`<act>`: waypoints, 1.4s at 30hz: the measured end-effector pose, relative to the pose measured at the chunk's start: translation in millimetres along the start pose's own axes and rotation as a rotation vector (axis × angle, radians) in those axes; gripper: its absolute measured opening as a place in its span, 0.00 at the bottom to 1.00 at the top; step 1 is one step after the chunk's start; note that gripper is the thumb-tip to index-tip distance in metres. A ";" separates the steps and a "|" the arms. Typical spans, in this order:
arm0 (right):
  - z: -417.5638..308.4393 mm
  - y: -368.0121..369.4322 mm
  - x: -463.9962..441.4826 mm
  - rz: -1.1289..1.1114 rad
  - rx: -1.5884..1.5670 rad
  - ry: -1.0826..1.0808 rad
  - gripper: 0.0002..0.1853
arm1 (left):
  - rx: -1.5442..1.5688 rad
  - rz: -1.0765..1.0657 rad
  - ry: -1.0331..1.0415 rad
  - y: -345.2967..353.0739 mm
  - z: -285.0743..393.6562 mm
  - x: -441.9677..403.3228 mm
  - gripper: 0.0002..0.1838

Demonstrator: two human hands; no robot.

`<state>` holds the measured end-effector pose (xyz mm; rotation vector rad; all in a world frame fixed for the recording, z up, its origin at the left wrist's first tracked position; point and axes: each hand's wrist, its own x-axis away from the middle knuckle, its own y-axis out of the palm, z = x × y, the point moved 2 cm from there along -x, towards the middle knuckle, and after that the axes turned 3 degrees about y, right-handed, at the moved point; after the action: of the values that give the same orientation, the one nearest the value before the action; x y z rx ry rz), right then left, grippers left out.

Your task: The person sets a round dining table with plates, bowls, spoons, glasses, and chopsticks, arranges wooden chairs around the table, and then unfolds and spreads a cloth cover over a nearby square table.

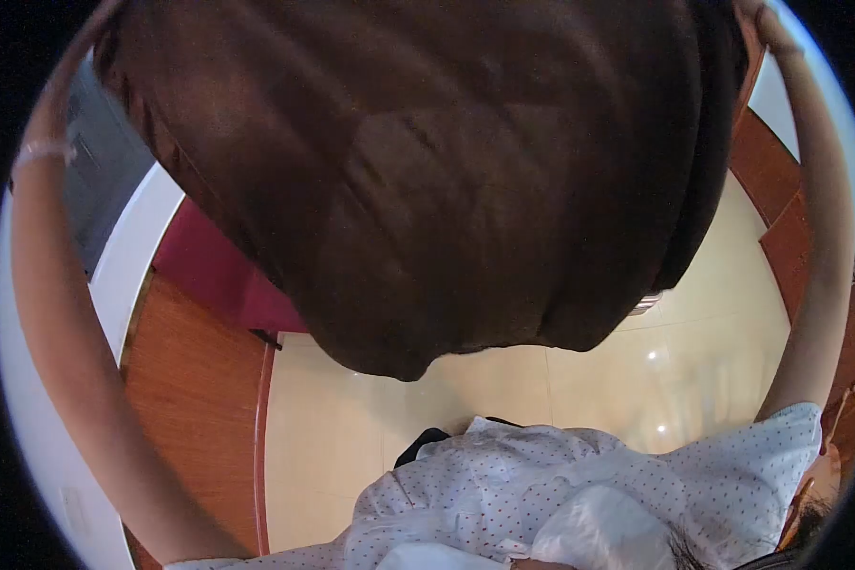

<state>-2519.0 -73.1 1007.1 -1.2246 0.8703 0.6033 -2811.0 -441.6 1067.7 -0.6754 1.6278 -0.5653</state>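
A large dark brown cloth (446, 190) hangs spread out in front of me and fills the upper middle of the head view. Its lower edge is uneven and hangs free above the floor. My left hand (84, 43), at the top left rim of the view, grips the cloth's left upper side. At the top right, my right hand (771, 27) holds the opposite upper side. Both arms are raised and stretched wide. Most fingers are cut off by the frame or dark, and the cloth's top edge is out of view.
Below lies a shiny cream tiled floor (332, 456). To the left are a reddish-brown wooden panel (195, 399) and a dark red surface (214, 261) partly behind the cloth. More brown wood (779, 199) lines the right side.
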 end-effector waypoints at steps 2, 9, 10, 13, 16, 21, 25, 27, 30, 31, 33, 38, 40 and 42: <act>24.2 45.3 51.7 -0.421 0.769 -0.102 0.18 | -0.665 -0.250 -0.183 -22.6 -91.4 46.5 0.15; 124.7 36.5 156.0 -0.533 0.843 0.202 0.17 | -0.965 -0.309 -0.848 -162.7 -228.0 358.9 0.21; 226.3 33.4 191.7 -0.721 0.959 0.113 0.20 | -1.033 -0.266 -0.865 -185.3 -224.2 413.3 0.22; 242.6 62.7 278.7 -0.408 0.634 0.345 0.16 | -1.100 -0.173 -1.313 -217.4 -183.3 549.4 0.23; 189.8 112.4 338.5 -0.642 0.524 0.691 0.24 | -0.948 0.038 -1.445 -242.1 -144.0 633.1 0.24; 104.3 196.5 435.9 -0.705 0.319 0.883 0.22 | -0.819 0.874 -1.534 -219.4 -62.3 684.6 0.22; -13.0 225.7 447.9 -0.813 -0.359 1.036 0.16 | -0.700 1.211 -1.324 -146.6 46.8 650.3 0.22; -99.7 242.6 459.7 -1.115 -0.782 0.962 0.09 | -0.672 1.251 -1.305 -109.5 87.7 630.0 0.22; -228.1 235.3 434.3 -1.576 -1.052 1.124 0.11 | -0.646 1.267 -1.322 -68.6 123.8 604.8 0.21; -253.0 239.0 453.4 -1.545 -1.124 1.074 0.14 | -0.644 1.273 -1.329 -59.9 132.6 602.4 0.21; -292.7 239.1 441.4 -1.434 -1.228 0.948 0.13 | -0.639 1.280 -1.359 -49.1 144.2 600.6 0.21; -297.4 271.4 464.4 -1.797 -0.365 0.336 0.12 | -0.631 1.248 -1.443 -49.6 144.6 606.4 0.22; -293.2 284.6 450.7 -1.744 -0.168 0.155 0.11 | -0.630 1.071 -1.457 -70.7 139.9 649.6 0.23; -302.6 306.6 415.6 -1.526 -0.165 0.017 0.10 | -0.698 0.941 -1.478 -64.3 134.7 638.6 0.24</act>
<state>-2607.6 -309.6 464.4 -1.6348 -0.2568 -0.5869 -2738.5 -935.4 642.2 -0.4752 0.4747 1.0580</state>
